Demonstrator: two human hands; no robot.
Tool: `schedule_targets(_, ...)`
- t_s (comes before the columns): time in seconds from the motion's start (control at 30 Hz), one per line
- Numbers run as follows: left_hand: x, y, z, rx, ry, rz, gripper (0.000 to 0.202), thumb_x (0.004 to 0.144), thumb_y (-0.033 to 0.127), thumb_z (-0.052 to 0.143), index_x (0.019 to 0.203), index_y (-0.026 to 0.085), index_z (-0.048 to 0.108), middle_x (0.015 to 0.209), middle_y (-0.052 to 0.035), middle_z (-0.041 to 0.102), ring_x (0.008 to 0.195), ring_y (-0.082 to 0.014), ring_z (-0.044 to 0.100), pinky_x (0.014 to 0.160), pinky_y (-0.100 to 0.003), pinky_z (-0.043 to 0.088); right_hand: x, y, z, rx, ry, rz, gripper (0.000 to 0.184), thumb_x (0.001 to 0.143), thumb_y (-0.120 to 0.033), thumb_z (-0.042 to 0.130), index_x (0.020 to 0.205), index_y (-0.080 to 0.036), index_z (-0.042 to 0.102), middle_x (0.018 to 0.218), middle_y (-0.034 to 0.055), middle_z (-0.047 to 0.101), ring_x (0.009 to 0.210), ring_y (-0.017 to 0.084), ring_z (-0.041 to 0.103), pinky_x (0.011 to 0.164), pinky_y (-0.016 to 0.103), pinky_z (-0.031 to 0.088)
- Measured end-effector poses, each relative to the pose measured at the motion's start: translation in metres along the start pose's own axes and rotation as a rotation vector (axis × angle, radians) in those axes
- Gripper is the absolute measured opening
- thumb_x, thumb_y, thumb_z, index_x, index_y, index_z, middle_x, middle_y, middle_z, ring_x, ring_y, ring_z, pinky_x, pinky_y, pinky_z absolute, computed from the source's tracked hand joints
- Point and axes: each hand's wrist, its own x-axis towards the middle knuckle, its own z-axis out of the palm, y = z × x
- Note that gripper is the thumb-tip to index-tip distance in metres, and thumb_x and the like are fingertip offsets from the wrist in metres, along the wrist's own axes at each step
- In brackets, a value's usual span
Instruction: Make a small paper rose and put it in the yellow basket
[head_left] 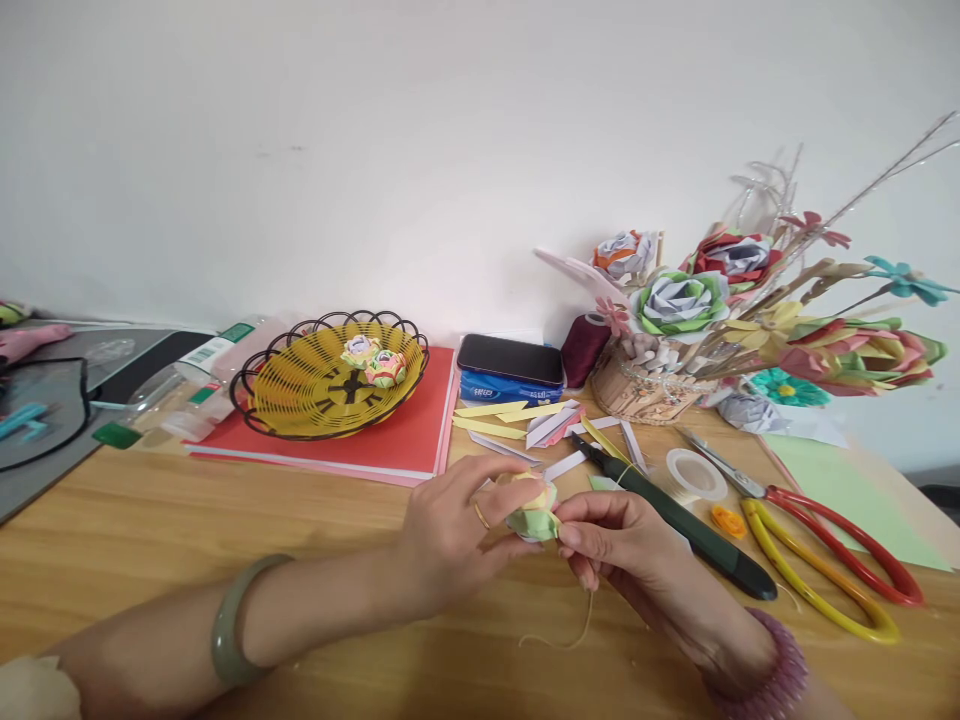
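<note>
My left hand (454,530) is closed around a small paper flower (535,524) in pale yellow and green, held just above the table in the middle. At the flower's right side, the thumb and fingertips of my right hand (637,545) are pinched together. A thin beige string (576,640) hangs from below those fingertips and curls to the left. Exactly where the string meets the flower is hidden by the fingers. Close behind both hands lie yellow and white paper strips (491,430) and a dark green pen-shaped tool (686,530).
A yellow woven basket (300,405) with two paper flowers (375,360) rests on red paper (416,440). Scissors (772,495) and a spool (696,474) lie right. Behind are a phone (510,358), purple thread (586,350) and a flower-filled pot (645,390). Plastic bottles (191,370) lie left.
</note>
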Motion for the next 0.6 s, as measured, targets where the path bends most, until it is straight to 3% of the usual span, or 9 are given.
schedule_targets(0.23,0.0004,-0.0001,0.0002,-0.006,0.002,-0.014,0.03,0.078,0.032,0.061,0.104,0.017,0.055,0.096,-0.0085,0.063,0.086,-0.0166,0.063,0.069,-0.027,0.054,-0.0023,0.0002,0.0007,0.015,-0.034,-0.036,0.015,0.065,-0.028,0.077,0.069,-0.015,0.072,0.058,-0.0017,0.063,0.043,0.002,0.053,0.043,0.013,0.04)
schedule_targets(0.6,-0.0007,-0.0004,0.0012,0.018,0.0,0.024,0.029,0.079,0.031,0.059,0.104,0.017,0.053,0.097,-0.0093,0.063,0.086,-0.017,0.063,0.067,-0.027,0.053,-0.0024,-0.0007,0.0038,-0.187,0.046,-0.104,0.021,0.055,-0.028,0.081,0.061,-0.014,0.066,0.05,-0.005,0.055,0.042,0.004,0.047,0.044,0.016,0.04)
